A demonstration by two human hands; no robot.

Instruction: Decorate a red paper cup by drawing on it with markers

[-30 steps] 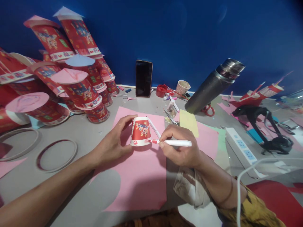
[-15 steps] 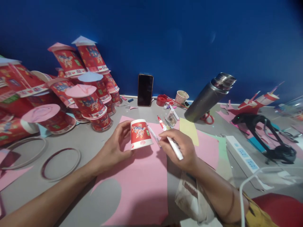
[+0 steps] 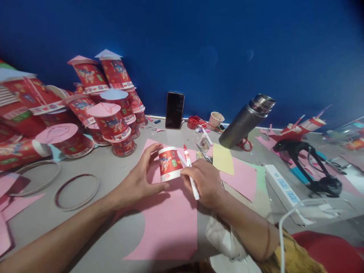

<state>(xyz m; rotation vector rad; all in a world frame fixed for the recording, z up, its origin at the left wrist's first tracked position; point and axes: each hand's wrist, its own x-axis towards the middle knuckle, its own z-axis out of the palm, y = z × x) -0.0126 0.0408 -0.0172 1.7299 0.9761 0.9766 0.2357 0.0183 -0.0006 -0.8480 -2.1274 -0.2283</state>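
Note:
A red printed paper cup [image 3: 170,165] is turned upside down in my left hand [image 3: 139,178]. The fingers go behind its left side and the thumb lies below its white lower edge. My right hand [image 3: 203,182] grips a white marker [image 3: 194,186] with a red upper end, pointing up and away. Its knuckles are close to the cup's right side; whether they touch it I cannot tell. Just behind, a second slim white pen [image 3: 181,157] is partly hidden. Under both hands lies a pink paper sheet [image 3: 170,231] with a curved cutout on its left.
Stacked red cups with paper tops [image 3: 113,121] stand at left beside two rings [image 3: 76,192]. At the back are a phone [image 3: 174,110], a small cup [image 3: 216,119] and a leaning flask [image 3: 246,121]. Scissors [image 3: 204,151], yellow paper [image 3: 223,157] and a power strip [image 3: 286,189] lie right.
My right hand has moved left with the marker, closer to the cup. The cup has turned a little in my left hand. The view has shifted slightly.

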